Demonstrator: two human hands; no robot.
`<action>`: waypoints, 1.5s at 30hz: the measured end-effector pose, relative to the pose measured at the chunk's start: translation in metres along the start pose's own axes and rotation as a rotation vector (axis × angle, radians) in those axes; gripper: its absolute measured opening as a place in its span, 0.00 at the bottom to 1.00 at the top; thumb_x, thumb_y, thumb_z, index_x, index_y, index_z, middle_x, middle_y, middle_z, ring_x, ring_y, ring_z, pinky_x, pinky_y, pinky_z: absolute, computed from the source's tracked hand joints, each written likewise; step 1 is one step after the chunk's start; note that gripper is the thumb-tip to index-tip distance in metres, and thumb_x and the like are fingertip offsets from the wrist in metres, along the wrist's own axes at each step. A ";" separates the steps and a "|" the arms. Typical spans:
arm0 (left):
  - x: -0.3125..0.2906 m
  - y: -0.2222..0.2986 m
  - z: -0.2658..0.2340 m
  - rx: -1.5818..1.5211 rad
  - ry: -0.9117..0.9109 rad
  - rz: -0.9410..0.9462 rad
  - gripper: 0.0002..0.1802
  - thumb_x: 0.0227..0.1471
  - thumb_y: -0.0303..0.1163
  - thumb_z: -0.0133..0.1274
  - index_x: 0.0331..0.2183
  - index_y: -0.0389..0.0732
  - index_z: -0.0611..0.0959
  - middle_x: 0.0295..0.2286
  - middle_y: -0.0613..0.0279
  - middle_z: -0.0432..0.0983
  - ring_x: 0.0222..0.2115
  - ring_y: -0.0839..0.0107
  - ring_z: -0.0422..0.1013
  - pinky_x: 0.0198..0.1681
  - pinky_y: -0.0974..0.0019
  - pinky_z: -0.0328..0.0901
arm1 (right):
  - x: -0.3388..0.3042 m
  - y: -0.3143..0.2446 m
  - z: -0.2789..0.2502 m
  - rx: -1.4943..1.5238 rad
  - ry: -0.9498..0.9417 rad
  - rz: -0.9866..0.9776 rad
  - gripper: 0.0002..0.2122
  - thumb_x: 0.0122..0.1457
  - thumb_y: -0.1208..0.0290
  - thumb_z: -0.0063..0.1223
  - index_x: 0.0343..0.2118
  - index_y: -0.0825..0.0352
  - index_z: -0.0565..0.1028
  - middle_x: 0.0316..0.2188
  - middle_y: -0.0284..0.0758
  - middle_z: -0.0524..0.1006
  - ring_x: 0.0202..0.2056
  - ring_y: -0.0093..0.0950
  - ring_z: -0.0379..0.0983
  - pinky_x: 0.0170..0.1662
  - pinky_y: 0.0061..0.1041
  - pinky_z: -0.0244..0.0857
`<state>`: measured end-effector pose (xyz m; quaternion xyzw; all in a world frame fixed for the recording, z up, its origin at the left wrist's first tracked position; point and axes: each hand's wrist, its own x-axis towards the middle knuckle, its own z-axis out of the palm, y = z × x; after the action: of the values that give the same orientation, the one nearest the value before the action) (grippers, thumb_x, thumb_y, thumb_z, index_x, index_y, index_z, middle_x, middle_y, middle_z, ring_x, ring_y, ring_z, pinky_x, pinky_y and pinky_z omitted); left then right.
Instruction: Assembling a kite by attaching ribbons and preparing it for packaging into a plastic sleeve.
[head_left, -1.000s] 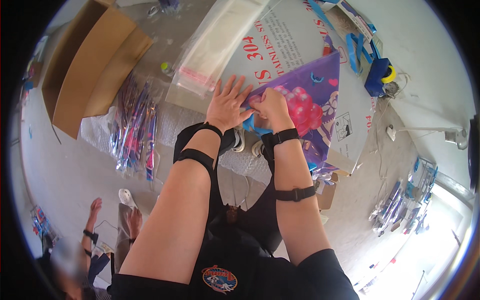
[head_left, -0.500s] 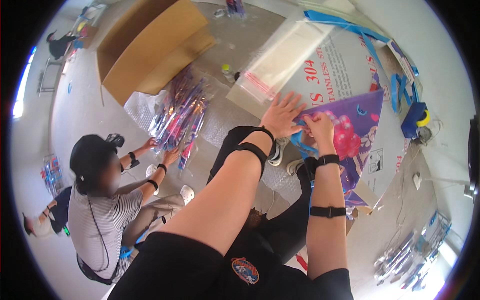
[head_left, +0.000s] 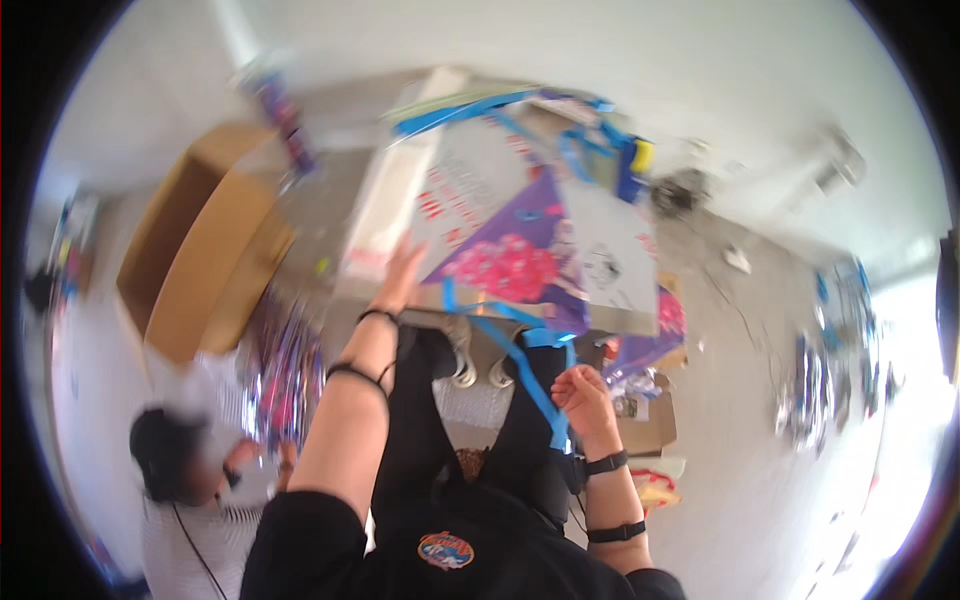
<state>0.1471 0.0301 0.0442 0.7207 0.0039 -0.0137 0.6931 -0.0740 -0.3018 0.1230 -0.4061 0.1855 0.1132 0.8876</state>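
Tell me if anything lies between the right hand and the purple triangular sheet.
Yes: loose blue strips hang below the near edge of the purple triangular sheet, between it and the right hand. I see nothing else there, though the picture is blurred.

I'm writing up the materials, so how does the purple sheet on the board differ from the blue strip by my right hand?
Colour: the purple sheet carries pink print, while the blue strip looks plain. Shape: the purple sheet is broad and pointed, the blue strip long and narrow. Pose: the purple sheet lies mostly on the grey board, while the blue strip runs past its near edge beside your right hand. Both reach that edge.
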 end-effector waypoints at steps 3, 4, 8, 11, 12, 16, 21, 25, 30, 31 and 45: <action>-0.046 -0.019 -0.028 -0.647 -0.050 -0.170 0.32 0.59 0.45 0.40 0.61 0.48 0.55 0.61 0.57 0.49 0.63 0.60 0.44 0.59 0.37 0.40 | -0.022 0.028 -0.034 0.288 -0.073 -0.011 0.06 0.61 0.71 0.45 0.36 0.68 0.71 0.32 0.40 0.77 0.33 0.33 0.76 0.37 0.30 0.71; -0.070 0.004 -0.022 -0.837 -0.157 -0.247 0.33 0.59 0.48 0.39 0.62 0.49 0.53 0.61 0.57 0.49 0.63 0.55 0.43 0.57 0.35 0.46 | -0.030 0.035 -0.040 0.366 -0.093 -0.016 0.07 0.61 0.70 0.45 0.36 0.67 0.72 0.32 0.39 0.77 0.34 0.33 0.75 0.38 0.31 0.71; -0.177 0.039 -0.026 -1.311 -0.263 -0.448 0.34 0.58 0.56 0.37 0.61 0.52 0.56 0.60 0.52 0.53 0.58 0.52 0.55 0.49 0.38 0.62 | -0.035 0.064 -0.026 0.562 -0.272 0.100 0.10 0.59 0.65 0.48 0.36 0.67 0.74 0.33 0.36 0.77 0.35 0.31 0.75 0.40 0.31 0.70; -0.234 0.045 -0.022 -1.510 -0.330 -0.662 0.37 0.57 0.60 0.36 0.62 0.53 0.54 0.61 0.51 0.48 0.58 0.51 0.56 0.42 0.46 0.69 | -0.033 0.069 -0.015 0.507 -0.319 0.092 0.09 0.62 0.65 0.44 0.35 0.66 0.72 0.32 0.32 0.75 0.34 0.27 0.74 0.40 0.27 0.70; -0.245 0.042 -0.019 -1.494 -0.361 -0.673 0.37 0.57 0.60 0.36 0.62 0.53 0.54 0.61 0.51 0.48 0.58 0.51 0.56 0.42 0.46 0.69 | -0.036 0.065 -0.009 0.502 -0.319 0.071 0.09 0.62 0.66 0.44 0.34 0.65 0.72 0.31 0.32 0.75 0.34 0.27 0.74 0.39 0.27 0.70; -0.269 0.036 -0.023 -1.581 -0.570 -0.626 0.38 0.57 0.62 0.33 0.62 0.53 0.52 0.62 0.50 0.45 0.58 0.51 0.55 0.39 0.51 0.71 | -0.038 0.060 0.002 0.462 -0.342 0.023 0.08 0.62 0.66 0.43 0.33 0.64 0.72 0.31 0.32 0.75 0.33 0.26 0.74 0.39 0.25 0.70; -0.265 0.041 -0.029 -1.480 -0.578 -0.607 0.39 0.57 0.62 0.32 0.63 0.54 0.50 0.62 0.50 0.43 0.58 0.51 0.56 0.38 0.52 0.71 | -0.053 0.049 -0.006 0.510 -0.343 -0.018 0.08 0.62 0.66 0.43 0.33 0.64 0.72 0.31 0.31 0.75 0.34 0.25 0.73 0.38 0.24 0.69; -0.275 0.057 -0.035 -1.560 -0.673 -0.559 0.39 0.57 0.62 0.32 0.63 0.55 0.48 0.62 0.50 0.43 0.58 0.50 0.56 0.38 0.52 0.71 | -0.071 0.045 -0.015 0.548 -0.334 -0.044 0.08 0.62 0.66 0.44 0.33 0.64 0.73 0.31 0.30 0.75 0.34 0.25 0.73 0.39 0.25 0.69; -0.291 0.070 -0.036 -1.569 -0.665 -0.592 0.40 0.56 0.64 0.32 0.63 0.57 0.48 0.62 0.50 0.44 0.56 0.48 0.58 0.34 0.55 0.71 | -0.089 0.047 -0.029 0.619 -0.361 -0.066 0.08 0.61 0.66 0.46 0.34 0.65 0.73 0.32 0.33 0.75 0.35 0.28 0.73 0.39 0.26 0.68; -0.294 0.074 -0.034 -1.562 -0.646 -0.608 0.40 0.55 0.65 0.32 0.63 0.57 0.49 0.62 0.50 0.44 0.55 0.47 0.60 0.32 0.55 0.72 | -0.093 0.047 -0.029 0.642 -0.361 -0.084 0.08 0.60 0.67 0.47 0.34 0.66 0.74 0.32 0.33 0.75 0.35 0.30 0.73 0.39 0.26 0.68; -0.303 0.077 -0.031 -1.369 -0.494 -0.528 0.38 0.56 0.60 0.37 0.62 0.52 0.54 0.59 0.44 0.51 0.52 0.51 0.64 0.23 0.70 0.74 | -0.082 0.017 0.001 0.545 -0.371 -0.014 0.09 0.62 0.68 0.44 0.37 0.67 0.72 0.33 0.35 0.72 0.34 0.28 0.67 0.38 0.27 0.67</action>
<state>-0.1533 0.0624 0.1300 0.0830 0.0284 -0.3335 0.9387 -0.1541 -0.2937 0.1464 -0.1275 0.0410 0.1253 0.9830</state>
